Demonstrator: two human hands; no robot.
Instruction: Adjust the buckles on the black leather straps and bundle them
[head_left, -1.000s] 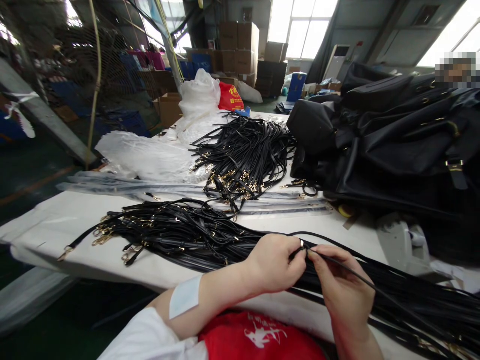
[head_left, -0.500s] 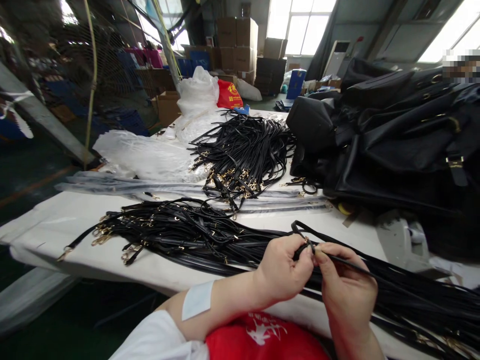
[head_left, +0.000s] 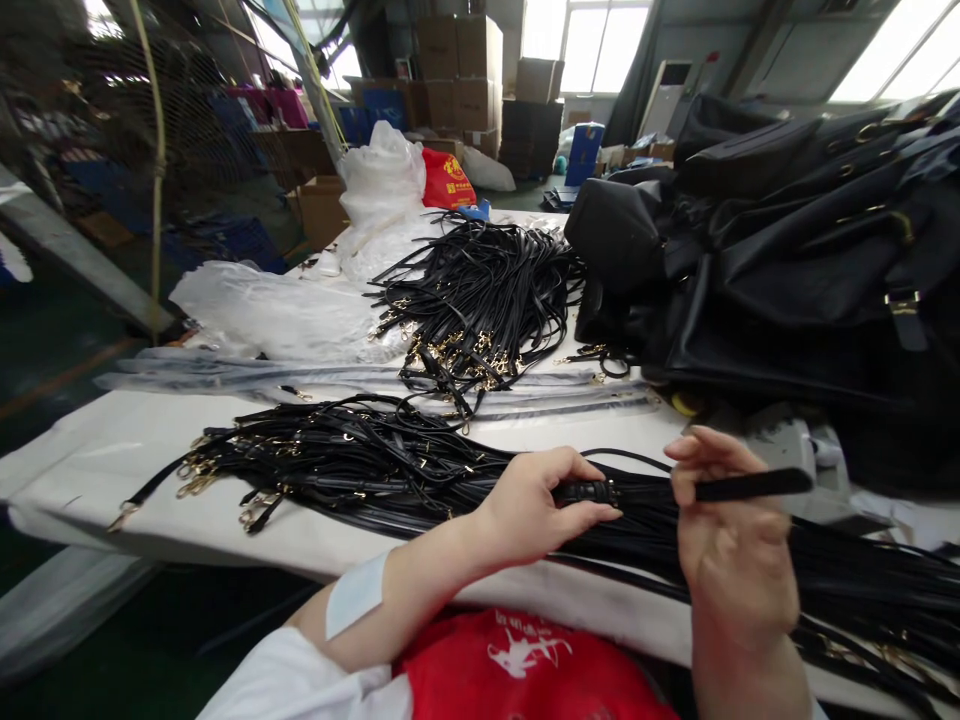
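Left hand [head_left: 536, 508], at five o'clock, grasped a black, ridged, leather-like strap section [head_left: 583, 492], seemingly to steady it; right hand [head_left: 739, 550], at four o'clock, gripped a flat black strap end [head_left: 757, 486]. Gold-clasped black straps [head_left: 375, 455] lay lengthwise on the white surface [head_left: 75, 430], probably limiting tangles.

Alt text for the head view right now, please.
The left hand grips a black strap section while the right hand holds a flat black strap end. Black straps with gold-coloured clips lie heaped on a white table, with black bags piled at right.
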